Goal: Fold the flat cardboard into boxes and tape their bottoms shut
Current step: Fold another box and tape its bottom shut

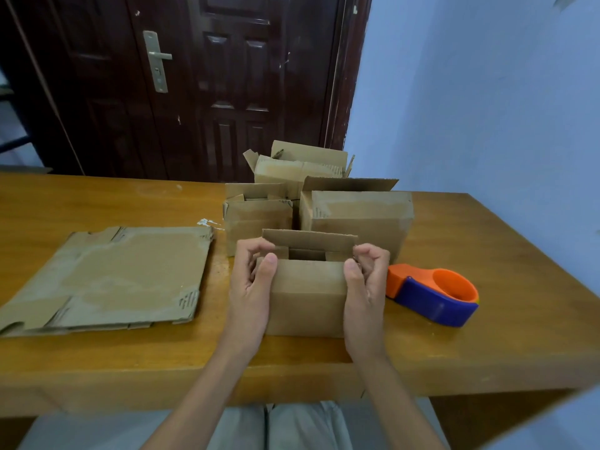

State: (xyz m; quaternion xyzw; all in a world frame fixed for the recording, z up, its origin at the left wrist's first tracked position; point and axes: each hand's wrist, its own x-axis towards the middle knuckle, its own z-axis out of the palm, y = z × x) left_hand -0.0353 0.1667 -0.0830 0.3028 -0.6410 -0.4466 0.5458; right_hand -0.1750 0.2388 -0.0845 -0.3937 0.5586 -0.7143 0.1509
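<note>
Head view: our left hand and right hand pinch the small brown cardboard box by its ends; the orange-and-blue tape dispenser lies nearer our right.

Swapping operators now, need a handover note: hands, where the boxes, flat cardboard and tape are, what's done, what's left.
Left hand and right hand grip the two ends of the box in hand, thumbs on its near face, near the table front edge. Its top flaps are open.
Three folded boxes stand behind it.
Flat cardboard lies to the left, unfolded.
Tape dispenser sits right of the box, untouched.
Done: several boxes shaped; whether their bottoms are taped can't be seen.
Left: close and tape this box, then fold and tape the flat cardboard.
</note>
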